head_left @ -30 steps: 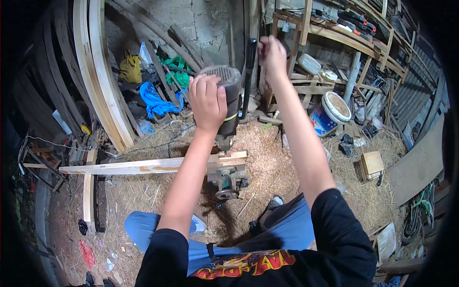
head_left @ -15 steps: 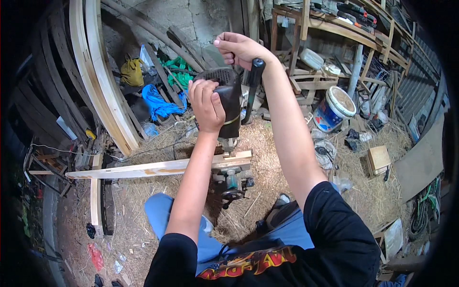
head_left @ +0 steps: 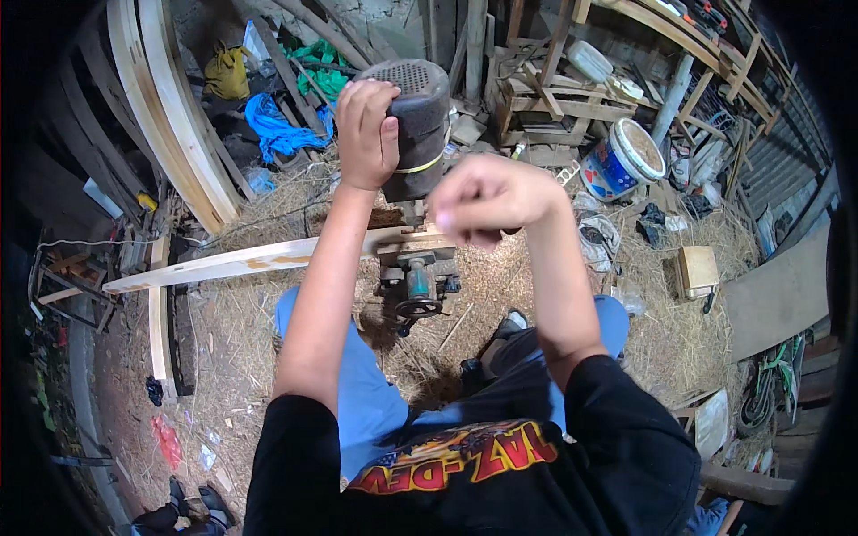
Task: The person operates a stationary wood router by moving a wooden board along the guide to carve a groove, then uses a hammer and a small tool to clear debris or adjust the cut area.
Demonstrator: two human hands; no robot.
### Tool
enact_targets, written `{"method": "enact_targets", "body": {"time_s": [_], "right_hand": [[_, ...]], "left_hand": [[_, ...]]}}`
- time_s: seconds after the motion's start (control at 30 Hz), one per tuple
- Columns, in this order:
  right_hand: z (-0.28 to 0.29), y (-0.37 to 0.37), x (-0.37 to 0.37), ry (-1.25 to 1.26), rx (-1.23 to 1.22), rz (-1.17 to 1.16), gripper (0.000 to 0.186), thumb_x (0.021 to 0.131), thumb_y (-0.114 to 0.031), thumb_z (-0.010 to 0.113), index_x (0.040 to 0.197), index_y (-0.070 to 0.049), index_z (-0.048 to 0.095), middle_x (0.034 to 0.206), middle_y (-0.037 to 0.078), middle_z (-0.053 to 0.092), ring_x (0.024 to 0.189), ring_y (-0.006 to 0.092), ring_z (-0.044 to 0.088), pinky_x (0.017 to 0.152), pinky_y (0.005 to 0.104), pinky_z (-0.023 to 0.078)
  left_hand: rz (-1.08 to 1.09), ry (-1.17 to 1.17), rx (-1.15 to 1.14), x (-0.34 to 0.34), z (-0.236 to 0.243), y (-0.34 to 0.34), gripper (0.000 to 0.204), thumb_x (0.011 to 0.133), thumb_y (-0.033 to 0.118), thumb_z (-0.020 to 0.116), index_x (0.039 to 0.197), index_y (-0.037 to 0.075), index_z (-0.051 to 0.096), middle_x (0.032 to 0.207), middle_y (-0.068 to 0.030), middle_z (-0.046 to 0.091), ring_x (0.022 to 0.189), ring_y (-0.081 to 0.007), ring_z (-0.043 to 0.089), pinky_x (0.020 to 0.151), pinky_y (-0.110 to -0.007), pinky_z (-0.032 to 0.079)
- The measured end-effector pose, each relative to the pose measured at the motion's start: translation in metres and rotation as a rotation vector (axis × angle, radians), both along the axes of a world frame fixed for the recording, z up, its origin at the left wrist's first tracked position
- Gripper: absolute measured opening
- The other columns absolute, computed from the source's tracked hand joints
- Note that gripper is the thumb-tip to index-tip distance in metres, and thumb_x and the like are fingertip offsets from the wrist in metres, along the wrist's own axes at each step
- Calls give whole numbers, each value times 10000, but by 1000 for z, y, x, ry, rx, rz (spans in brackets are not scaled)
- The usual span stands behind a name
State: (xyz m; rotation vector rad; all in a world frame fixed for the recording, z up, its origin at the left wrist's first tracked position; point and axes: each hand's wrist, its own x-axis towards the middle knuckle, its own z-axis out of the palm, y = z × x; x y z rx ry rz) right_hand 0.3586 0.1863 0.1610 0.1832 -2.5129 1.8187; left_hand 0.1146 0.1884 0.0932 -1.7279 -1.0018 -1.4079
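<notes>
**Right hand drawn down from the lever to the plank**

Lowered since the earlier frames, the right hand (head_left: 487, 198) is now seen nearer, in front of the machine, where half a second ago it was raised to the black lever at the far side. It is blurred by motion; the fingers are curled into a loose fist, and whether anything is pinched inside cannot be told. The left hand (head_left: 365, 121) has been kept where it was, fingers pressed together and wrapped over the left side of the dark motor housing (head_left: 416, 125), whose perforated top cap is tilted toward the far wall.

Below the housing, a long pale wooden plank (head_left: 241, 261) is laid across the machine, running out to the left and slightly nearward; its right end is hidden behind the right fist. Under the plank, a small handwheel (head_left: 418, 308) and a teal part of the machine base are seen, standing on ground covered with wood shavings (head_left: 670, 339).

Curved wooden frames (head_left: 170, 107) are leaned at the far left, with blue and green cloths heaped just beside them. A white bucket (head_left: 624, 159) is lying tilted at the far right, near wooden shelving, and a small wooden box (head_left: 697, 268) is set on the shavings to the right.
</notes>
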Motion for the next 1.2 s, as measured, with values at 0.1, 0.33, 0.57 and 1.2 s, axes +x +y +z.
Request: {"method": "enact_targets", "body": {"time_s": [0.1,0.33,0.57,1.2], "right_hand": [[-4,5,3,-1,-153,-156,494,1063,-372,549,733,-15,637,579,8,578,439,81,537,423,232,402],[-25,-17,25,342,-6,-469,393,985,-221,569,646,-21,584,571,52,546,451,151,518,473,277,402],[-79,-49,23,904,177,-696,352,861,-227,647,597,-31,523,559,78,499,509,255,511,538,381,395],[12,-7,12,-316,-212,-316,1192,872,-884,-65,988,47,670,556,118,629,497,164,615,588,301,506]], "left_hand": [[3,42,24,-2,3,5,359,1057,317,435,1194,37,613,1191,-164,636,1175,-389,574,1106,-536,381],[11,34,6,-1,-2,2,318,1038,306,464,1191,71,614,1201,-140,630,1187,-379,561,1124,-549,355],[17,73,-37,-5,0,-3,360,1050,353,443,1216,77,602,1213,-136,622,1201,-373,556,1135,-562,344],[243,-770,-1275,85,-325,-190,667,1000,453,568,1488,52,353,1354,-363,491,1235,-540,518,1047,-589,426]]}}
